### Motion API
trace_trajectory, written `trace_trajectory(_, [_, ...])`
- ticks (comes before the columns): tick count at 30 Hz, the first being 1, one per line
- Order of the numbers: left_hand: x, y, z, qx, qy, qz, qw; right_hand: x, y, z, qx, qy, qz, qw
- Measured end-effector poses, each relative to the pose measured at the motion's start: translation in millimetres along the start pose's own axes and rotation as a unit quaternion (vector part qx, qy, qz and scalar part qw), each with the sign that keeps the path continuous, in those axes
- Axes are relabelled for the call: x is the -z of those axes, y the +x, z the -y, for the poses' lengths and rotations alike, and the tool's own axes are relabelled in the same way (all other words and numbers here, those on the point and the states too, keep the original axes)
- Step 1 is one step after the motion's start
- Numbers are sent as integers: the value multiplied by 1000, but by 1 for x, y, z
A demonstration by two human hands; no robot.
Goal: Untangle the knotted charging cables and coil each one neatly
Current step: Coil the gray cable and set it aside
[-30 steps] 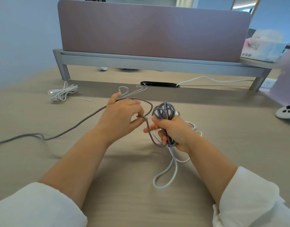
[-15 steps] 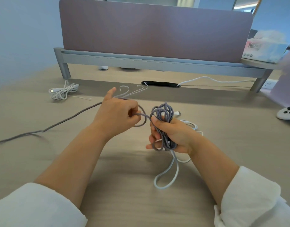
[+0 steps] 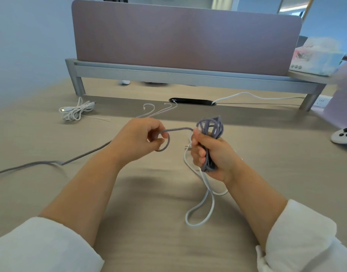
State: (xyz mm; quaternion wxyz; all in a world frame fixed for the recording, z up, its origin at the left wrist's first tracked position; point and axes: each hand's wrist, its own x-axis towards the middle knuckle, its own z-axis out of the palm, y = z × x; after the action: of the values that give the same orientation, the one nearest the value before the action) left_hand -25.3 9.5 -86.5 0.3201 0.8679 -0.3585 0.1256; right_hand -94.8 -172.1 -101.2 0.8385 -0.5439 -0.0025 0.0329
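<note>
now holds the grey cable (image 3: 209,124) as a bunch in the right hand (image 3: 213,152), fingers curled tight round it, up off the desk (image 3: 149,232). pinches one bit of the same cable in the left hand (image 3: 137,140), thumb and fingers closed on a small loop. has pulled the hands apart since a second ago: was a big loose loop between them then, is a short straight line now. looks like one more turn being drawn in for the bunch, so coiling well on the way but not done. still leaves a long grey tail running from the left hand over the desk and out of view on the left. lets the white cable (image 3: 206,195) hang down by the right hand in a long loop lying on the desk; hard to tell if gripped too. will likely need pulling free and coiling next.

farther back on the left, a coiled cable (image 3: 76,111) lying alone. near the middle, thin wires (image 3: 160,109) with hooked ends, then a black slot (image 3: 192,101) in the desk with a white lead (image 3: 257,96) coming out. behind, a grey shelf (image 3: 188,75) and a dull pink screen (image 3: 184,36) on top. off to the right, a white controller (image 3: 344,135) and a blurry tissue box (image 3: 315,55).
</note>
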Motion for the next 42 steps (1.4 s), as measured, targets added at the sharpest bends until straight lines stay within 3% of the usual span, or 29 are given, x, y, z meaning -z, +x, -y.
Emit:
trace_trajectory(3, [0, 0, 1, -21, 68, 36, 997, 2, 2, 1, 56, 96, -18, 994])
trace_trajectory(6, [-2, -2, -1, -54, 70, -6, 996, 5, 6, 1, 73, 150, -62, 984])
trace_trajectory(8, [-7, -2, -7, -70, 70, -26, 995, 6, 7, 0, 74, 138, -95, 983])
trace_trajectory(12, [-14, -5, -27, -41, 28, 42, 998, 3, 7, -6, 90, 50, -129, 986])
trace_trajectory(14, [-17, -6, -29, -31, 36, 35, 998, 1, 7, -7, 86, 15, -146, 985])
trace_trajectory(18, [-24, -6, -32, 44, -118, -3, 992, -3, 6, -10, 83, -33, -129, 988])
trace_trajectory(23, [-29, -5, -35, 116, -233, -25, 965, -5, 6, -15, 91, -81, -86, 989])
trace_trajectory(29, [-35, -5, -34, 164, -297, 53, 939, -7, 6, -13, 117, -107, -67, 985])
trace_trajectory(33, [-34, -6, -32, 118, -230, 87, 962, -3, 7, -7, 110, -5, -118, 987])
trace_trajectory(36, [-34, -5, -29, 78, -251, 43, 964, 2, 8, -4, 111, 53, -156, 980])
trace_trajectory(39, [-37, -6, -30, 76, -283, -9, 956, 3, 9, -4, 112, 48, -156, 980])
trace_trajectory(42, [-40, -9, -35, 68, -287, 20, 955, 0, 7, -5, 99, 3, -117, 988])
